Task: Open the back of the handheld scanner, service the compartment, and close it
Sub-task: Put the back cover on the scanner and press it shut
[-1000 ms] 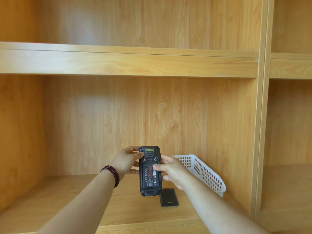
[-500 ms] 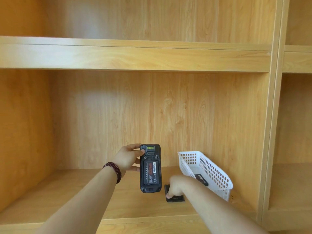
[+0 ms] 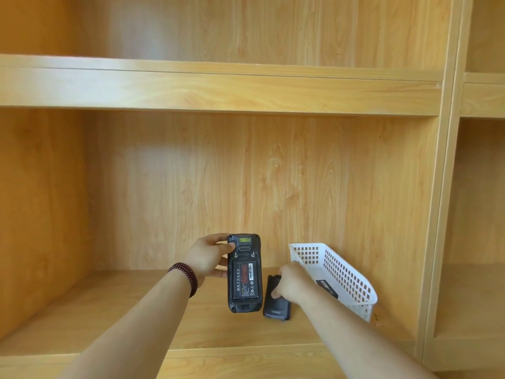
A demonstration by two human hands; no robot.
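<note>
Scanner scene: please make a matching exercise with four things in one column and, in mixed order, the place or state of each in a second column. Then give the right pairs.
Things:
1. scanner
2. back cover
3. basket
4. bracelet

Places or states:
A. on the left wrist
B. flat on the shelf, under the right hand
C. white, tilted against the back wall
D. upright in the left hand, battery showing

Pairs: 1-D, 2-B, 3-C, 4-A
</note>
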